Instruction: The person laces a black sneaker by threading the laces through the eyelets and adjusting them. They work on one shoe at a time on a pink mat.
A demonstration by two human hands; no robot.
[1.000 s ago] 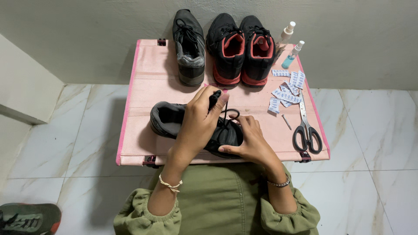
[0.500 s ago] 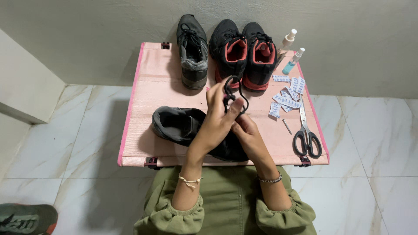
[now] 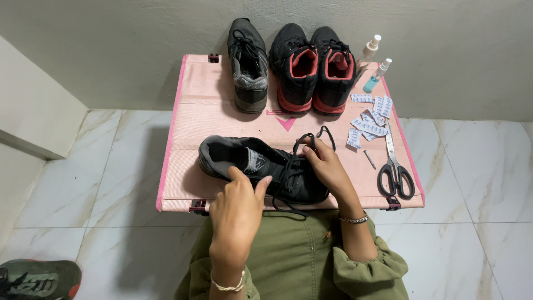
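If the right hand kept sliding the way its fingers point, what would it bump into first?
The right hand points up and left, across the dark shoe it pinches a lace of. Going straight on, it would probably meet the grey shoe at the far edge of the pink table first, though depth is hard to judge.

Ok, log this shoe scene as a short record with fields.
surface: pink folding table on a marble floor
left hand: resting on the near side of the black shoe
right hand: pinching the black lace above the shoe
behind: grey shoe, black and red pair
right edge: scissors, white packets, two spray bottles
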